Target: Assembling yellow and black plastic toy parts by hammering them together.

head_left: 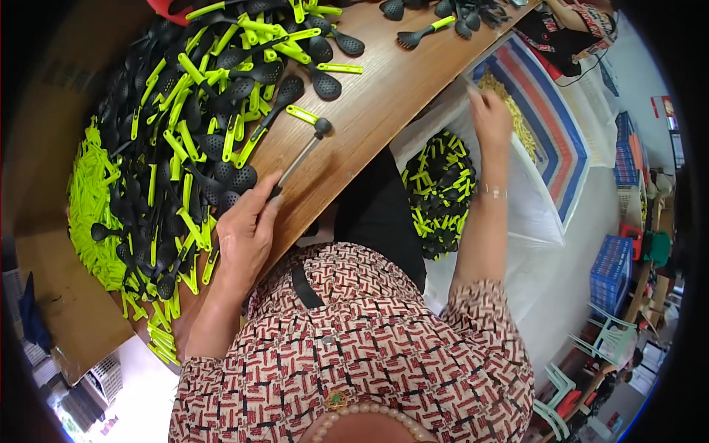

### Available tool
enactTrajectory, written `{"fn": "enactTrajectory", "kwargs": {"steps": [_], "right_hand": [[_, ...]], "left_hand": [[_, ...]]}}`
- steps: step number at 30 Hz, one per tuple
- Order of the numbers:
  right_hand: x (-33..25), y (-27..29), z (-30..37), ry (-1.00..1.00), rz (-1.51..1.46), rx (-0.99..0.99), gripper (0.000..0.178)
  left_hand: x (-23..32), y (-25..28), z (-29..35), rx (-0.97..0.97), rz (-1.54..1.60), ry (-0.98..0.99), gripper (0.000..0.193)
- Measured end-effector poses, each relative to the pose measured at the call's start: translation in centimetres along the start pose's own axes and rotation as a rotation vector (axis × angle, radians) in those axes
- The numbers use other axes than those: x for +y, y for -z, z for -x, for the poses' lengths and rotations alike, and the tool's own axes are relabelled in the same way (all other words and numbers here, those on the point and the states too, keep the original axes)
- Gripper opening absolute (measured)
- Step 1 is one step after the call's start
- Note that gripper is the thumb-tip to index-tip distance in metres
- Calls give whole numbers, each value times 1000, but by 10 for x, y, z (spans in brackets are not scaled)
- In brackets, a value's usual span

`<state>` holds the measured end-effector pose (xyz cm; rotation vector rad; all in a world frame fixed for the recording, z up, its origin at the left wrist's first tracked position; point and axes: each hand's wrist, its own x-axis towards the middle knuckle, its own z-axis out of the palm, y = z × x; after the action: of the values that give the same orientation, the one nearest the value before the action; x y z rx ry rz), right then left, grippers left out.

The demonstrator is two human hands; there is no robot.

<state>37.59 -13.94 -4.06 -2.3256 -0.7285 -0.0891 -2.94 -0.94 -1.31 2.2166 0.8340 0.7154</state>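
Note:
My left hand (pixel 247 229) is closed around the dark grip of a hammer (pixel 301 159), a small one with a thin metal shaft and a round black head. The hammer's head rests over the table, just beside a loose lime-green handle (pixel 303 114). Left of this hand lies a big heap of black slotted spoons (pixel 236 88) with lime-green handles. My right hand (pixel 491 111) is raised over the rim of a white sack, its fingers curled together. Motion blurs the fingertips, and what they hold cannot be made out.
The brown wooden table (pixel 354 111) runs diagonally, its edge close to my body. A white sack (pixel 509 210) holds black and green utensils (pixel 441 192); beside it a striped sack (pixel 550 125) holds yellowish pieces. Loose green handles (pixel 92 214) pile at the far left. Another person (pixel 572 33) works at upper right.

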Motion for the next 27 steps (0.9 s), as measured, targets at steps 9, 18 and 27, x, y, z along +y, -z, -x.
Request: {"fn": "enactTrajectory", "kwargs": {"steps": [9, 18, 27], "right_hand": [[-64, -100, -136, -130, 283, -1, 49], [-53, -17, 64, -305, -713, -965, 14], [-62, -27, 124, -482, -910, -1008, 18]], "left_hand": [[15, -1, 7, -45, -6, -55, 38], [3, -7, -4, -37, 38, -98, 33], [19, -26, -5, -68, -235, -270, 48]]}}
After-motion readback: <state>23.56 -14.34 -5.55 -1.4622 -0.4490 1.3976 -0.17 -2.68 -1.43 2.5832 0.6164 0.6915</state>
